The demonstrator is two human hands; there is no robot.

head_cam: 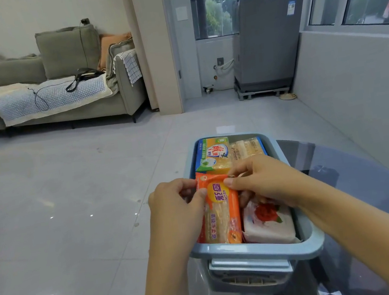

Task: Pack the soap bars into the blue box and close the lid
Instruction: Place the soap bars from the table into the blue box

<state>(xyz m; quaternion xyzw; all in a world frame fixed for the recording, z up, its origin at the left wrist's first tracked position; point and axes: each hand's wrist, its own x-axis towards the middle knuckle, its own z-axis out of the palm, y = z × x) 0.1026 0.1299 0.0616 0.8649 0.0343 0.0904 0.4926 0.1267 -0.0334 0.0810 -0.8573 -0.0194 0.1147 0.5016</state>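
1. While I am looking down from my head camera, my left hand (173, 204) is pinching the near-left upper edge of the orange soap bar (222, 215), its fingers (193, 184) curled round the wrapper's corner and the thumb pressing on the front.
2. My right hand (265, 182) is pinching the same bar's upper right edge, thumb and forefinger closing on the wrapper, while its other fingers are curling down behind the bar into the box.
3. That orange soap bar is lying lengthwise in the near-left part of the blue box (256, 250), with its far end lifting slightly between my two hands.
4. Beside it on the right, a white soap bar with a red rose print (268, 224) is sitting in the near-right part of the box, touching the orange one.
5. Farther back, a yellow and green soap bar (214, 154) is filling the far-left part, and a clear-wrapped pale orange soap bar (245, 148) is lying just beside it in the far-right part.
6. The blue box is standing open at the edge of a dark glass table (339, 165); a latch handle (248, 264) is hanging on its near wall, and I cannot tell where the lid is.
7. Beyond the table, a grey tiled floor (70, 188) is stretching toward a grey sofa (54, 66) with cushions and a black bag, and a covered appliance (268, 38) is standing by the windows.
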